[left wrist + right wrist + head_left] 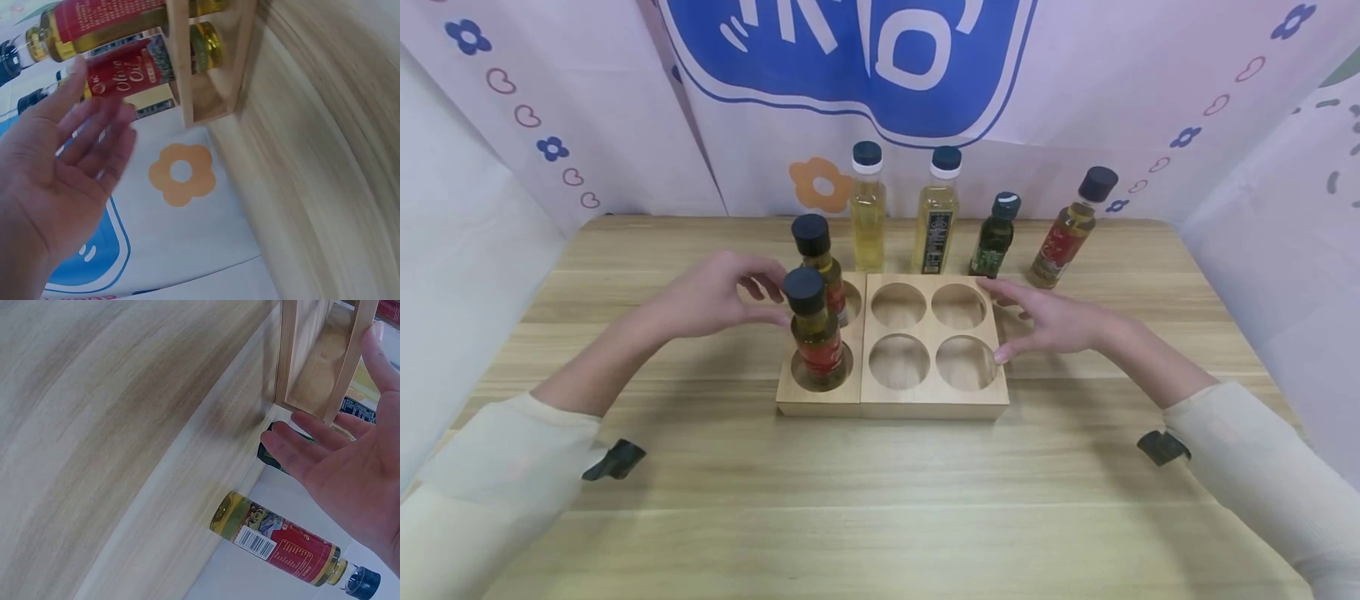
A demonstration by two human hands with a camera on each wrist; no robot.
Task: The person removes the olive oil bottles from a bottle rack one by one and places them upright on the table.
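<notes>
A light wooden rack [931,408] with round holes stands on the table. Two olive oil bottles with red labels and black caps sit in its left column: the front bottle [820,354] and the back bottle [812,237], partly hidden behind it. My left hand [718,292] is beside these bottles, fingers loosely bent and holding nothing. In the left wrist view its thumb tip overlaps a red label [128,73]; whether it touches, I cannot tell. At the rack's right side, my right hand [1052,319] rests its thumb and fingertips on the edge, its fingers mostly straight.
Behind the rack stand two clear bottles of pale yellow oil, the left one [868,217] and the right one [936,221]. A small dark green bottle [992,237] and another red-labelled bottle [1063,237] stand at back right. A printed cloth [752,142] hangs behind the table [880,517].
</notes>
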